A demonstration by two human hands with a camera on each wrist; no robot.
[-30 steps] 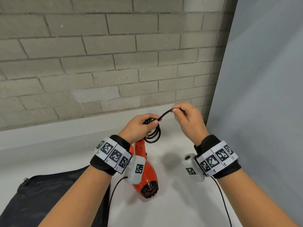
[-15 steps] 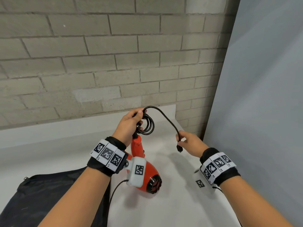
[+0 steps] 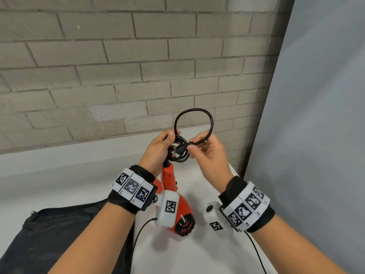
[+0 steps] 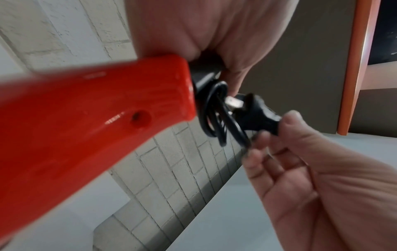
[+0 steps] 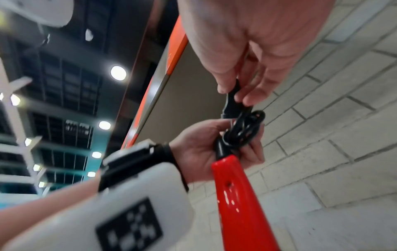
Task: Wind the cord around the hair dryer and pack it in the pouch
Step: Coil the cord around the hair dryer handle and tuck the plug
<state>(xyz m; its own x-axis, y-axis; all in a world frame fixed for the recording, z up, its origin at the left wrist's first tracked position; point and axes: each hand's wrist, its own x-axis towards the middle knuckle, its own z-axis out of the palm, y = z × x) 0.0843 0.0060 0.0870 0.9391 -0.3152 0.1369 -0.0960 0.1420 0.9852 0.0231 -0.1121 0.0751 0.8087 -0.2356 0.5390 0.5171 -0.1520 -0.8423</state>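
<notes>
Nearest the viewer, a black pouch [image 3: 59, 234] lies flat on the white worktop [image 3: 197, 254] at lower left. Just beside it hangs the red hair dryer [image 3: 183, 212], body low over the worktop and handle pointing up. The left hand [image 3: 158, 151] closes its grip round the top of the handle and pins a small coil of black cord [image 3: 179, 157] against it. The right hand [image 3: 207, 153] pinches the plug [image 4: 255, 115] between thumb and fingertips, its grip narrow, the other fingers loosely curled; the plug's prongs sit against the coil. From the plug a free loop of cord arches above both hands. Behind stands a grey brick wall [image 3: 118, 76].
</notes>
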